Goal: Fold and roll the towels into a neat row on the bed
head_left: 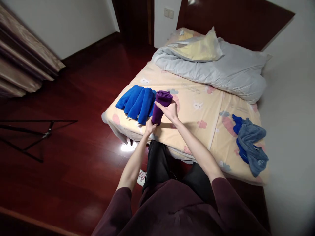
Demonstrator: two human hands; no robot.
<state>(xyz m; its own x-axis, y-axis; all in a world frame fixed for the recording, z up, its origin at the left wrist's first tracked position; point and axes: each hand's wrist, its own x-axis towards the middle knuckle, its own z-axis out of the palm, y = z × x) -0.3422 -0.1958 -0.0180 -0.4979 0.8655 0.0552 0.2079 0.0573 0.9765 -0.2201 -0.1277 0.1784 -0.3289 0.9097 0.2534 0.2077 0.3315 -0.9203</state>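
A purple towel [157, 114], rolled up tight with its spiral end facing up, is between my two hands above the front edge of the bed. My left hand [150, 126] grips its lower end. Around the upper part, my right hand [170, 110] is closed with the thumb across the roll. Just left of the purple roll lie several blue rolled towels [139, 103], side by side on the sheet. Part of the rightmost blue one is hidden behind the purple roll.
The bed [194, 123] has a patterned yellow sheet. Crumpled blue and grey-blue cloths [251, 141] lie at its right corner. A grey quilt [236, 65] and a yellow pillow [200, 49] are at the head. Black tripod legs [36, 136] stand on the floor at left.
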